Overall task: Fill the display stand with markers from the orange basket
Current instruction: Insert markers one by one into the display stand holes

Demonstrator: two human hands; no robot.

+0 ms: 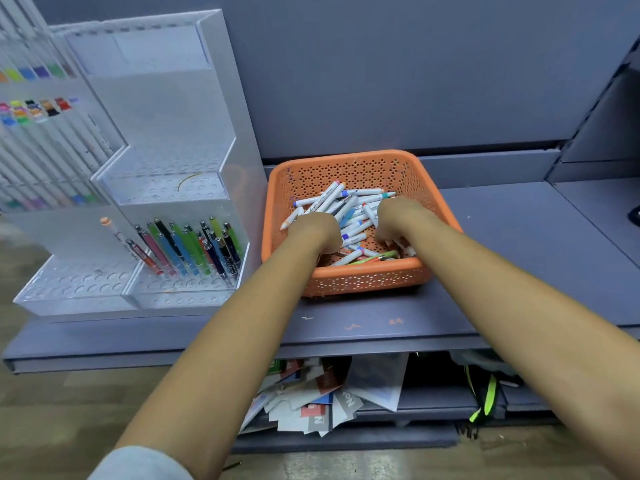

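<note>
Markers (332,197) are lying flat in the orange basket (363,277), mostly slanting diagonally. The left hand (313,232) and right hand (398,220) are resting among them, fingers hidden, grip unclear.

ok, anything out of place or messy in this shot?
Yes: loose cards and papers lie jumbled on the lower shelf, below the orange basket. In the display stand, one orange-capped marker stands alone, tilted.

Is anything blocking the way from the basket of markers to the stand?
Nothing visible does. The left hand and right hand are in the markers. The basket sits right beside the stand. Pens fill some lower holes; others look free.
</note>
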